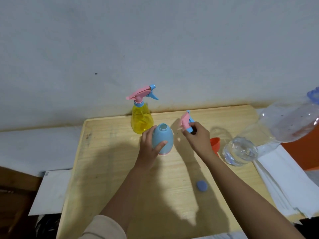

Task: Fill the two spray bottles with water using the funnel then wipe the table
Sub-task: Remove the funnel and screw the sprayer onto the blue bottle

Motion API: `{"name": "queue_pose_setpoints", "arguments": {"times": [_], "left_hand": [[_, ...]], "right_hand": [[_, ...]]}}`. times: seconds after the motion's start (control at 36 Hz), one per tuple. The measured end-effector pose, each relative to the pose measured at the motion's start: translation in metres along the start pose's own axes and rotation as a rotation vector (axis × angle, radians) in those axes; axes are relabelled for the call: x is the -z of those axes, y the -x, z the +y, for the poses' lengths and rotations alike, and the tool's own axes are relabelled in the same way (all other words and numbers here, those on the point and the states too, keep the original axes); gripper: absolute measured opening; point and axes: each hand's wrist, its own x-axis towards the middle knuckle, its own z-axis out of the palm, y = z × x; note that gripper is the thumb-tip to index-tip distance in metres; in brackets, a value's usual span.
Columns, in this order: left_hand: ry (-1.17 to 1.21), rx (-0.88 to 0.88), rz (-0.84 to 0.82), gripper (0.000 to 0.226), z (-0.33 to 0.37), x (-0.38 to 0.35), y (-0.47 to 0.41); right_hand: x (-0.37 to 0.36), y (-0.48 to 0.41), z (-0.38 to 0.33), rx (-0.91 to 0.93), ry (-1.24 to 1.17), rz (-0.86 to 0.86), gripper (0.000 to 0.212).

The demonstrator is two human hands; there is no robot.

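A blue spray bottle (164, 138) stands on the wooden table (110, 169) with its neck uncovered. My left hand (149, 147) grips its body. To its right my right hand (196, 137) holds the pink and blue spray head (186, 122) above the table, apart from the bottle. A yellow spray bottle (141, 120) with its pink spray head on stands at the back by the wall. An orange funnel (215, 144) lies just behind my right wrist, partly hidden by it.
A large clear plastic water bottle (269, 135) stands at the table's right side, holding some water. A small blue cap (202, 186) lies on the table near my right forearm. White cloth (283, 178) lies at the right edge. A wall runs along the back.
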Motion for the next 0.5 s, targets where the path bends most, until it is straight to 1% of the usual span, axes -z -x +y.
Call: {"name": "queue_pose_setpoints", "arguments": {"times": [0.11, 0.28, 0.39, 0.5], "left_hand": [[0.061, 0.033, 0.004, 0.067, 0.000, -0.001, -0.002], [0.090, 0.010, -0.007, 0.060, -0.004, 0.000, -0.004], [0.101, 0.023, -0.019, 0.060, -0.003, 0.000, -0.003], [0.102, 0.028, -0.019, 0.060, -0.003, 0.000, -0.002]], "right_hand": [[0.011, -0.003, -0.037, 0.050, -0.278, 0.075, 0.013], [0.022, -0.004, -0.092, 0.176, -0.550, 0.113, 0.013], [0.030, 0.000, -0.123, 0.270, -0.661, 0.117, 0.014], [0.030, 0.004, -0.139, 0.339, -0.681, 0.107, 0.015]]}}
